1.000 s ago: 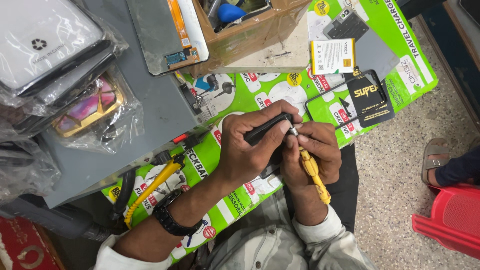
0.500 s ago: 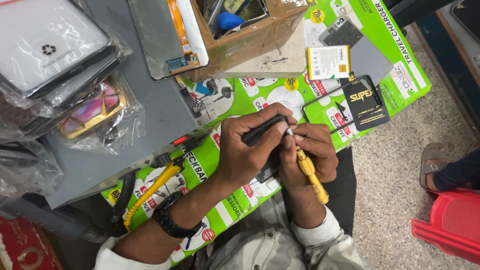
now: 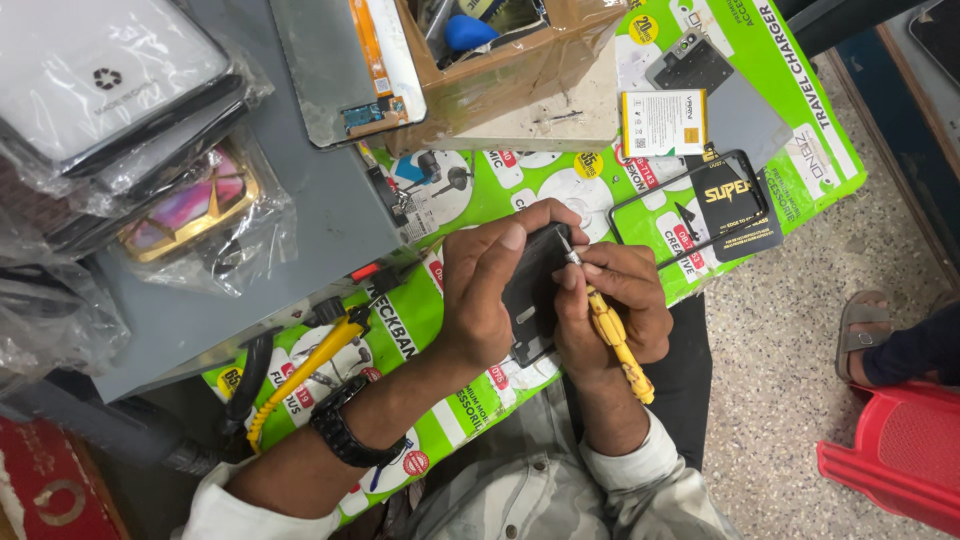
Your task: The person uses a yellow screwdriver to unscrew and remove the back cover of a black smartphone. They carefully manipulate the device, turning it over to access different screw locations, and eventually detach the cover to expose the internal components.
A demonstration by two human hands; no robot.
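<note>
My left hand (image 3: 490, 290) grips a dark phone body (image 3: 530, 295) and holds it over a green printed mat (image 3: 420, 320). A black watch sits on that wrist. My right hand (image 3: 610, 310) holds a yellow-handled screwdriver (image 3: 615, 340), and its metal tip touches the top edge of the phone near my left thumb. Both hands press close together above my lap.
A cardboard box (image 3: 500, 70) of parts stands at the top. A phone battery (image 3: 662, 122), a grey back cover (image 3: 720, 85) and a black frame (image 3: 700, 215) lie to the right. Bagged phone cases (image 3: 110, 110) are stacked at the left. Yellow-handled pliers (image 3: 300, 370) lie nearby. Another person's sandalled foot (image 3: 880, 335) and a red stool (image 3: 900, 460) are at right.
The phone body has turned in my left hand, so more of its flat dark face shows. The screwdriver tip stays at its top edge. The view has shifted slightly.
</note>
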